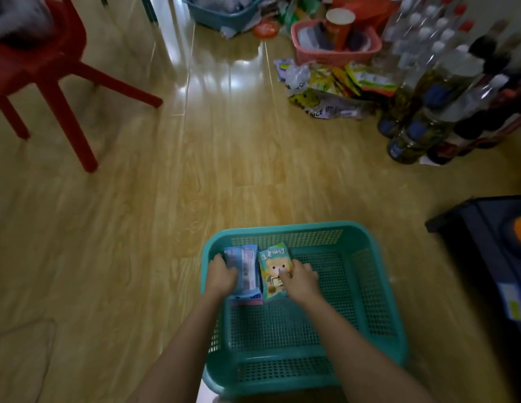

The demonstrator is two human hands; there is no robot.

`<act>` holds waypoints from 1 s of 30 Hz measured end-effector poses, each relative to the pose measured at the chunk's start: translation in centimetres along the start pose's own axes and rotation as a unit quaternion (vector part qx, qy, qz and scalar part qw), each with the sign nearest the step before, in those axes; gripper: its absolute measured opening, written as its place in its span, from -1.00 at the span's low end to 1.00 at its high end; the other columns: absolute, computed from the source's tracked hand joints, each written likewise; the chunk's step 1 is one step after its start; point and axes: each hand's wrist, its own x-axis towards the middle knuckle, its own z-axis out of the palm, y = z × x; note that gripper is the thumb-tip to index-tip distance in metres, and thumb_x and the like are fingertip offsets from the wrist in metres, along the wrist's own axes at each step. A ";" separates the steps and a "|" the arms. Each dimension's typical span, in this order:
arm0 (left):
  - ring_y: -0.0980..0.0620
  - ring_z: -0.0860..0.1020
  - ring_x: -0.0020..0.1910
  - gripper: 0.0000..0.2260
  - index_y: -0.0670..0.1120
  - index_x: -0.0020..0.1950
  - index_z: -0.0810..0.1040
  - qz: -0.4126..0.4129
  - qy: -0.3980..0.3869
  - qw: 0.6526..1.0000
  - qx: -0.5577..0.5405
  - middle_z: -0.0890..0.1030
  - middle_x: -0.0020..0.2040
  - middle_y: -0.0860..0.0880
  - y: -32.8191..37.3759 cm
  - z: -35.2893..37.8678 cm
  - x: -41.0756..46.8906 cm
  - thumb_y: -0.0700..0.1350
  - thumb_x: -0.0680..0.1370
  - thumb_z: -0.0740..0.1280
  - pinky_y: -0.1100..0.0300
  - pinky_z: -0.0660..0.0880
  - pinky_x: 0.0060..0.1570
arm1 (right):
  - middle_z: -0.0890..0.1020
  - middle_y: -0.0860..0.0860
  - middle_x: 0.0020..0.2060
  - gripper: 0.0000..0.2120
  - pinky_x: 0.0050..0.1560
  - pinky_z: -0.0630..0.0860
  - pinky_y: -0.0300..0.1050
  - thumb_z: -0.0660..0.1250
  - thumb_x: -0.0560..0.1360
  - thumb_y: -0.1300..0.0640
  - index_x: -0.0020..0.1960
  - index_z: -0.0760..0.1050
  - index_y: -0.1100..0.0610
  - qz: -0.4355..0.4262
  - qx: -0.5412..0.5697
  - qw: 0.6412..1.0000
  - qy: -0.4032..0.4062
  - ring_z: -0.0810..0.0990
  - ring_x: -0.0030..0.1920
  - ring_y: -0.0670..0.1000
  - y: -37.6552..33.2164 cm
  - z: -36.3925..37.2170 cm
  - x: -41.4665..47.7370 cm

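green bear packet point(275, 270) lies in the far left corner of the teal basket point(282, 226), just beside a blue packet point(244, 269); right hand point(301, 279) fingers pinch its right edge, left hand point(221, 276) fingers curl over the blue packet

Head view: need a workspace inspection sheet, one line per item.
Surface: glossy wooden floor, with glare at the far end.
Job's things: teal basket on the floor; blue packet and green packet with a bear print lie side by side in its far left corner.
Clutter: pile of snack packets; pink basket holding a paper cup; second teal basket far back.
Grippers: left hand grips the blue packet's left edge; right hand holds the green packet, thumb on its face.
Cables: nothing seen.
Surroundings: red stool far left; rows of bottles at right; dark box near right.
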 end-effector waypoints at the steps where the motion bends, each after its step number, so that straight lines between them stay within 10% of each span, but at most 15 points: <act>1: -0.19 0.51 0.16 -0.74 -0.28 0.23 0.40 0.014 0.001 1.000 0.022 0.52 0.21 -0.24 1.0 -1.0 -1.3 -0.20 0.57 0.19 0.01 0.44 0.12 | 0.38 0.15 0.31 -0.60 0.24 0.35 0.00 0.13 0.59 0.02 0.37 0.30 0.18 -0.009 -0.015 1.000 -0.003 0.34 0.31 0.17 -0.5 -1.4 -1.3; 16: -0.11 0.57 0.07 -0.71 -0.09 0.14 0.55 0.266 0.105 0.930 0.230 0.62 0.09 -0.09 39.3 -28.6 -39.6 0.04 0.59 0.15 0.10 0.48 -0.06 | 0.61 0.02 0.12 -0.72 0.10 0.53 0.01 0.20 0.53 0.06 0.17 0.55 0.05 -0.157 -0.026 0.976 0.149 0.57 0.14 0.09 -18.4 -48.2 -37.3; 30: -0.21 0.56 0.08 -0.75 -0.07 0.06 0.58 0.658 0.112 0.708 0.229 0.63 0.05 -0.16 67.8 -34.5 -71.5 0.05 0.55 0.22 0.03 0.47 -0.02 | 0.57 -0.03 0.15 -0.73 -0.10 0.41 -0.14 0.17 0.56 0.00 0.20 0.51 -0.01 -0.113 -0.070 0.853 0.505 0.53 0.13 0.04 -16.5 -77.8 -72.0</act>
